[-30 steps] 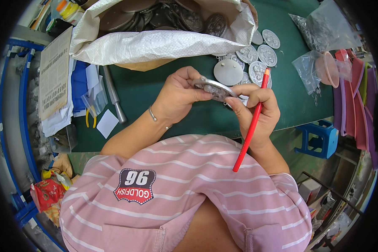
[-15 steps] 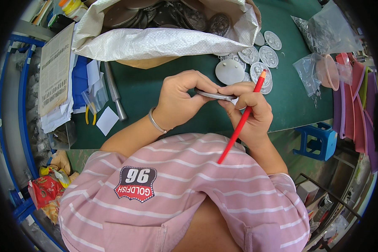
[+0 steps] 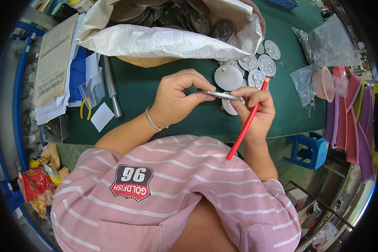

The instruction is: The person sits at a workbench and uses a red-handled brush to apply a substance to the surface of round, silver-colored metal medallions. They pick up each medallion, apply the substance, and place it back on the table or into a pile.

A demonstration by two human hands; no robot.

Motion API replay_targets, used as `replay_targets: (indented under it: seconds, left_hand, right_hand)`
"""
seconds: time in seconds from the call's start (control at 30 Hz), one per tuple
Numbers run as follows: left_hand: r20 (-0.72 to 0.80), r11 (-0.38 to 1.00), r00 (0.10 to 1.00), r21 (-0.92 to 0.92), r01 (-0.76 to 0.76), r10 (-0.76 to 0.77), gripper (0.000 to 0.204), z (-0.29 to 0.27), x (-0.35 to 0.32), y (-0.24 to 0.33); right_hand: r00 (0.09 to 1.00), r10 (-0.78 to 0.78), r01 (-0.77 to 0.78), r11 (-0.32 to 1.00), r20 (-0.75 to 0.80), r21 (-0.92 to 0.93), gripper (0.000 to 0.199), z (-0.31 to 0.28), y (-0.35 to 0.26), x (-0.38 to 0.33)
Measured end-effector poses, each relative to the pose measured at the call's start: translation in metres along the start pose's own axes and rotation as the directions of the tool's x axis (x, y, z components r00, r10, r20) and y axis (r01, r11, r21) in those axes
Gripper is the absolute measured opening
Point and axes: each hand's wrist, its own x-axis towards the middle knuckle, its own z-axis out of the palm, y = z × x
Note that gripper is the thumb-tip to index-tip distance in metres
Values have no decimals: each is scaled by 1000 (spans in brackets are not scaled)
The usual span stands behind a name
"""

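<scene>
While the thin round grey metal disc [image 3: 219, 94] is held edge-on above the green table mat [image 3: 155, 90], it is pinched at its left rim between the thumb and curled fingers of the left hand [image 3: 176, 98], so that its flat faces are kept clear of the palm. Its right rim is gripped by the fingertips of the right hand [image 3: 254, 111], in which a long red pencil-like stick [image 3: 247, 122] is also trapped, its tip pointing up past the knuckles and its tail slanting down toward the striped pink shirt [image 3: 176, 197]; the stick appears to be kept at the ready in this way without the disc being let go. Both hands are closed in a pinch, neither being spread

Seen almost from the side, the disc shows as a slim bright sliver, and its surface pattern cannot be told. Similar embossed silver-grey round plates [image 3: 260, 63] are laid just beyond the hands, near a white woven sack [image 3: 155, 42] filled with darker discs, seemingly within easy reach. A clear plastic bag [image 3: 323, 40] is set to the right, and a steel rod [image 3: 111, 86] lies to the left beside small white paper slips [image 3: 101, 116]
</scene>
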Motion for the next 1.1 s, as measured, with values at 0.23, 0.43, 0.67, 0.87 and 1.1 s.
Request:
replay_targets:
  seconds: [0.23,0.43,0.67,0.87,1.1]
  left_hand:
    - [35,866,979,-462,192,-199,19,6,-3,-6]
    - [166,857,934,-371,357,-317,17,12,-2,2]
    - [70,841,935,-416,345,-349,16,13,-5,3]
    - [24,965,979,-168,202,-200,17,11,-6,1]
    - [-57,994,997,102,-46,52,17,12,-4,5]
  right_hand:
    - [999,-51,51,997,-11,55,31,8,-5,1]
    - [998,59,-60,997,11,41,33,18,-10,-1]
    - [968,-149,111,976,-203,-189,36,7,-19,4]
    - [962,-273,262,929,-8,-262,11,15,-23,-1]
    - [985,-162,150,973,-63,-174,11,20,-18,-4]
